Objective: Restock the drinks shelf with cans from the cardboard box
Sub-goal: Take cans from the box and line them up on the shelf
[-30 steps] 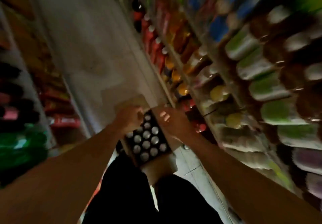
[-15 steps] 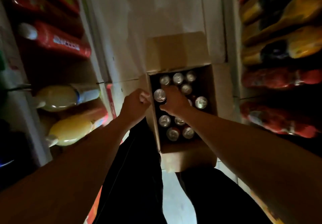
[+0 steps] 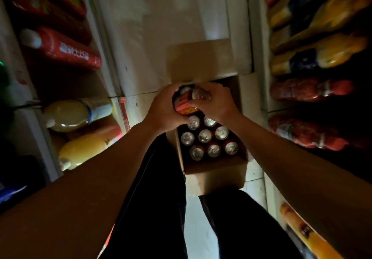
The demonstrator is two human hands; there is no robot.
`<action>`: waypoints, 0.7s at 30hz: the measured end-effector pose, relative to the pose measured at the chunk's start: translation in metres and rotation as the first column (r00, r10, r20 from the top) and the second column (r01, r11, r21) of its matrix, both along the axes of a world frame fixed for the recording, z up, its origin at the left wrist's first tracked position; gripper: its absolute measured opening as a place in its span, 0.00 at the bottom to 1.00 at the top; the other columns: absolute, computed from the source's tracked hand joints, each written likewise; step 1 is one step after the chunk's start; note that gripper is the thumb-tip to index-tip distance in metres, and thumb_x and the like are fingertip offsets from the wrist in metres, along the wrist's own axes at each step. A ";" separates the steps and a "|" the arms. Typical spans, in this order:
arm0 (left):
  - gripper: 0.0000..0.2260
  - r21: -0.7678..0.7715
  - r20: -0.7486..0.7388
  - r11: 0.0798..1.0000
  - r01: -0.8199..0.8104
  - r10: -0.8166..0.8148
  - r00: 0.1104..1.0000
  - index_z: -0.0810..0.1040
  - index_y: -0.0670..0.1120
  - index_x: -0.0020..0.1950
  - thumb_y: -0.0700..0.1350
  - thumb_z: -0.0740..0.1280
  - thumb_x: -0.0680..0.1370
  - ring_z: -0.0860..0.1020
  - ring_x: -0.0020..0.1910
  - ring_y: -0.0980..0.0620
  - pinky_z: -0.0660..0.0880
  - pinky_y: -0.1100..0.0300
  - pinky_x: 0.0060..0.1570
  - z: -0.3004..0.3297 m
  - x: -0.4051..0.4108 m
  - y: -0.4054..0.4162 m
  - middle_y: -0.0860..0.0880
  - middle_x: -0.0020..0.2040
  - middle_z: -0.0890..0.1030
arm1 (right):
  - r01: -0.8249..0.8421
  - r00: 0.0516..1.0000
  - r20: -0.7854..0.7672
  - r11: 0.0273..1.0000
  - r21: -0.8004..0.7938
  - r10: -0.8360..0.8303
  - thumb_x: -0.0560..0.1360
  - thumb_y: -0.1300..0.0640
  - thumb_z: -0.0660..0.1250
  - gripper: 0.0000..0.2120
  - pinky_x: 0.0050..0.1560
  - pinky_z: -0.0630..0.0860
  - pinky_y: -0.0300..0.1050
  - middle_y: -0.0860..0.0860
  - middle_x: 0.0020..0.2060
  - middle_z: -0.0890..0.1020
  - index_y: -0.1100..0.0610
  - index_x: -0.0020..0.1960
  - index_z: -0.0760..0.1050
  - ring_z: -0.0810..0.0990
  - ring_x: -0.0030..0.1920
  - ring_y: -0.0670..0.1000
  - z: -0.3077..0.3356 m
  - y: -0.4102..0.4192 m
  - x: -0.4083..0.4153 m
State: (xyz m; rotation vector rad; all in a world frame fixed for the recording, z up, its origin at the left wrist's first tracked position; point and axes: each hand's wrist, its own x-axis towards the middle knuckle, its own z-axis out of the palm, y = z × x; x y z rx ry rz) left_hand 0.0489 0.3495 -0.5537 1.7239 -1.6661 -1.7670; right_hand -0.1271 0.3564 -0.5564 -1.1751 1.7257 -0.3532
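Your left hand (image 3: 163, 109) and your right hand (image 3: 216, 102) meet above the far half of the cardboard box (image 3: 215, 170). Both are curled round the red cans (image 3: 188, 99) held between them — at least two silver tops show side by side, lifted above the packed rows. Left fingers wrap the left flank of the cans; right fingers close over the tops and the right flank. How many cans the grip takes in you cannot tell from this angle.

The box sits on the pale floor (image 3: 161, 27) just ahead of your dark trousers (image 3: 161, 208), flaps open, one flap (image 3: 201, 57) folded out on the far side. Inside, nearer you, the remaining cans (image 3: 205, 136) stand upright in rows, silver tops up, touching one another.

Shelving on both sides of the aisle. Left shelf: a red bottle (image 3: 60, 47) with a white cap, a pale yellow bottle (image 3: 74, 114), an orange-yellow bottle (image 3: 84, 151) below it. Right shelf: yellow bottles (image 3: 332, 51) with dark labels above, red wrapped bottles (image 3: 308, 89) below. Lighting dim — label text unreadable.
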 end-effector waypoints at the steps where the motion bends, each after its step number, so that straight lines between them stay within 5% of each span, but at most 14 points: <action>1: 0.43 -0.016 -0.024 0.998 0.062 -0.063 0.998 0.70 0.52 0.69 0.45 0.81 0.55 0.77 0.61 0.58 0.75 0.59 0.61 0.024 -0.010 -0.010 0.55 0.63 0.77 | 0.056 0.997 0.056 0.998 -0.020 -0.054 0.64 0.48 0.77 0.15 0.46 0.76 0.34 0.42 0.42 0.84 0.47 0.50 0.82 0.82 0.42 0.41 0.036 -0.006 -0.013; 3: 0.43 -0.029 -0.046 0.989 0.142 -0.143 0.989 0.71 0.53 0.69 0.44 0.82 0.56 0.78 0.59 0.60 0.75 0.62 0.61 0.076 -0.027 -0.031 0.55 0.61 0.78 | 0.169 0.977 0.138 0.985 -0.037 -0.162 0.64 0.47 0.76 0.12 0.43 0.82 0.48 0.46 0.38 0.86 0.45 0.46 0.82 0.85 0.39 0.47 0.107 -0.019 -0.033; 6: 0.31 -0.116 -0.108 0.980 0.164 -0.177 0.978 0.77 0.52 0.57 0.41 0.83 0.58 0.79 0.47 0.69 0.74 0.71 0.53 0.175 -0.058 -0.068 0.54 0.52 0.82 | 0.245 0.953 0.210 0.963 -0.112 -0.218 0.68 0.51 0.75 0.06 0.31 0.76 0.41 0.46 0.30 0.82 0.51 0.43 0.82 0.81 0.30 0.44 0.224 -0.037 -0.060; 9: 0.30 -0.240 -0.194 0.958 0.155 -0.204 0.960 0.77 0.54 0.53 0.43 0.84 0.55 0.83 0.47 0.59 0.79 0.61 0.52 0.294 -0.096 -0.088 0.53 0.48 0.84 | 0.321 0.935 0.236 0.916 -0.240 -0.266 0.65 0.42 0.71 0.13 0.33 0.71 0.39 0.43 0.31 0.79 0.50 0.43 0.78 0.77 0.33 0.42 0.354 -0.045 -0.086; 12: 0.32 -0.295 -0.335 0.951 0.094 -0.195 0.922 0.72 0.60 0.51 0.48 0.82 0.53 0.83 0.49 0.54 0.79 0.54 0.53 0.397 -0.135 -0.099 0.53 0.49 0.82 | 0.401 0.904 0.287 0.862 -0.309 -0.317 0.67 0.46 0.76 0.13 0.34 0.74 0.35 0.43 0.38 0.82 0.47 0.48 0.77 0.79 0.37 0.42 0.452 -0.042 -0.114; 15: 0.39 -0.305 -0.412 0.943 0.134 -0.257 0.874 0.72 0.54 0.60 0.45 0.83 0.51 0.82 0.54 0.53 0.80 0.48 0.54 0.491 -0.175 -0.103 0.52 0.54 0.82 | 0.443 0.896 0.240 0.797 -0.410 -0.374 0.59 0.49 0.83 0.29 0.42 0.78 0.33 0.43 0.48 0.84 0.42 0.56 0.74 0.83 0.45 0.40 0.541 -0.019 -0.141; 17: 0.43 -0.400 -0.406 0.897 0.189 -0.358 0.841 0.70 0.50 0.65 0.45 0.83 0.52 0.81 0.56 0.54 0.78 0.50 0.58 0.545 -0.205 -0.103 0.51 0.57 0.81 | 0.475 0.878 0.197 0.740 -0.477 -0.437 0.59 0.51 0.84 0.34 0.43 0.78 0.33 0.43 0.49 0.84 0.44 0.61 0.72 0.83 0.44 0.38 0.589 -0.006 -0.159; 21: 0.31 -0.557 -0.375 0.800 0.222 -0.480 0.793 0.72 0.53 0.52 0.39 0.82 0.56 0.80 0.45 0.69 0.75 0.66 0.50 0.621 -0.268 -0.082 0.55 0.47 0.82 | 0.510 0.808 0.112 0.593 -0.623 -0.578 0.62 0.49 0.83 0.28 0.45 0.74 0.30 0.42 0.45 0.84 0.49 0.58 0.76 0.80 0.42 0.32 0.657 0.029 -0.199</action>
